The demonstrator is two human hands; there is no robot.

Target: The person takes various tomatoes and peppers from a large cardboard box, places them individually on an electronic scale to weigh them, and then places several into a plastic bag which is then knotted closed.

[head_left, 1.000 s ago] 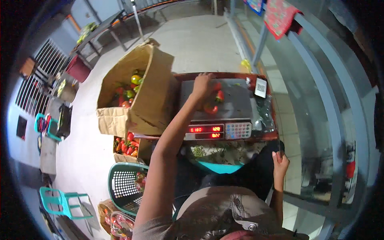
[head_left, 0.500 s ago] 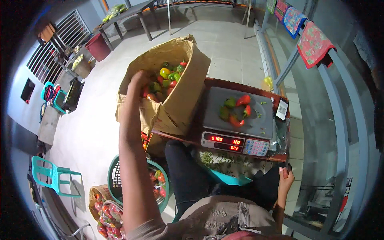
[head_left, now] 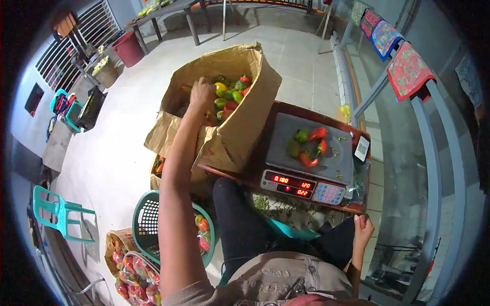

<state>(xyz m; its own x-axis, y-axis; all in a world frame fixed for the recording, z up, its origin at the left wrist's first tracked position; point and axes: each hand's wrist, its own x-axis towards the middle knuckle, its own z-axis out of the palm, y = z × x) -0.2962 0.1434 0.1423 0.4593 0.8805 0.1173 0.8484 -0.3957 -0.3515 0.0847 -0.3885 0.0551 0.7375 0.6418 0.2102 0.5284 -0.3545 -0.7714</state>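
My left hand (head_left: 202, 93) reaches into a tall brown paper bag (head_left: 240, 143) of red, green and yellow peppers (head_left: 237, 96), its fingers curled down among them; whatever they grip is hidden. On a reddish-brown table, a grey digital scale (head_left: 284, 124) bears several loose red and green peppers (head_left: 308, 158) and small green bits, above a lit display and keypad. My right hand (head_left: 362, 228) is at my right knee, closed, its contents too small to make out.
Below left are a green basket (head_left: 146, 239), bagged peppers (head_left: 137, 280) and another box of peppers. A teal chair (head_left: 56, 209) stands left. Metal railings with draped cloths (head_left: 408, 69) run along my right. A long table (head_left: 178, 11), red bin (head_left: 127, 48) and bucket are farther back.
My left hand has moved from over the scale leftward into the paper bag and now sits slightly rightward within it. The scale's peppers are uncovered. The view has shifted.
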